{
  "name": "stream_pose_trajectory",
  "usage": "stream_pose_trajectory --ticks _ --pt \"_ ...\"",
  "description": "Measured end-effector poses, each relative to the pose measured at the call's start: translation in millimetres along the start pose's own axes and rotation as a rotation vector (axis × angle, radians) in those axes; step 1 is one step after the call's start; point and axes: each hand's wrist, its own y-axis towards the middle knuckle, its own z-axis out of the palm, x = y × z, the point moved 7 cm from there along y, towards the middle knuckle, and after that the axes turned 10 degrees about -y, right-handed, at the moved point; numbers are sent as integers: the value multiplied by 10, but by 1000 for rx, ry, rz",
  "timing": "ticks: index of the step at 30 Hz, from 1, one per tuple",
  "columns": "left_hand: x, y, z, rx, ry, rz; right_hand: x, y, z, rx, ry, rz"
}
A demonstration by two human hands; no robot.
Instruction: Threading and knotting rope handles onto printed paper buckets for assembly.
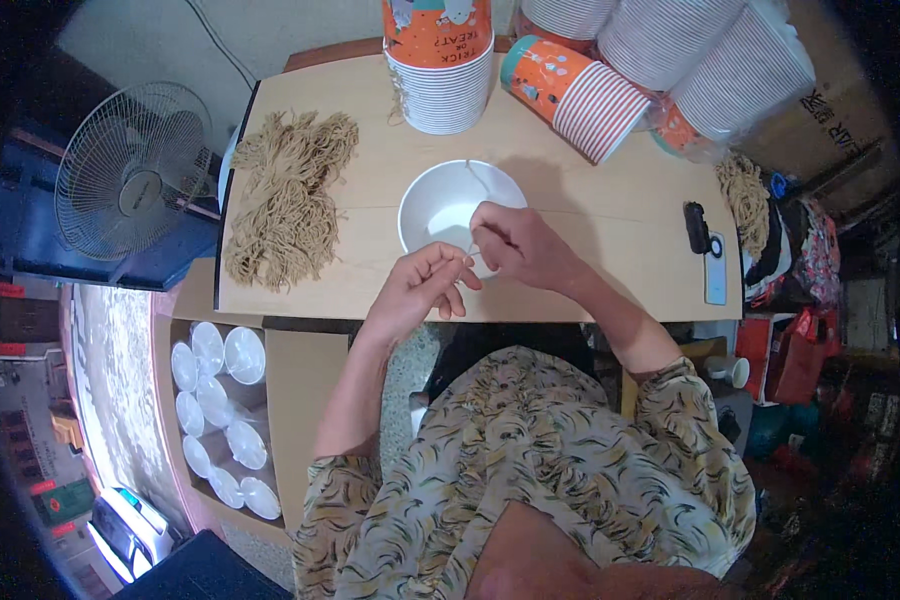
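A white paper bucket (418, 195) stands on the table with its mouth up. A thin pale cord (478, 178) hangs at its far inner wall. Over the bucket's near rim, my left hand (422, 285) pinches a short piece of thin cord between thumb and forefinger. My right hand (530, 245) is curled just beside it, above the bucket, closed on the same piece. Whether this piece joins the cord at the far wall is hidden by my right hand. Bundles of tan cord (285, 205) lie on the table to the left.
Stacked orange-and-white paper buckets (440, 90) stand at the back, with another stack on its side (580, 95) and wrapped stacks at right. A fan (135, 185) is at left. An open carton (305, 420) holds nested white buckets. A phone (715, 270) lies near the right edge.
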Motion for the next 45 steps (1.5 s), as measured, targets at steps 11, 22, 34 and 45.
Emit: stream_pose_trajectory --ticks 11,22,34,45 --pt "-84 -69 49 69 42 -121 -34 -44 46 33 389 66" --pt "-24 -83 3 81 -39 -118 62 -69 -42 -13 280 23" --pt "-118 -55 -3 -56 102 -47 -89 -57 53 33 415 105" --pt "-104 -76 -89 -277 339 392 -278 -60 205 49 569 377"
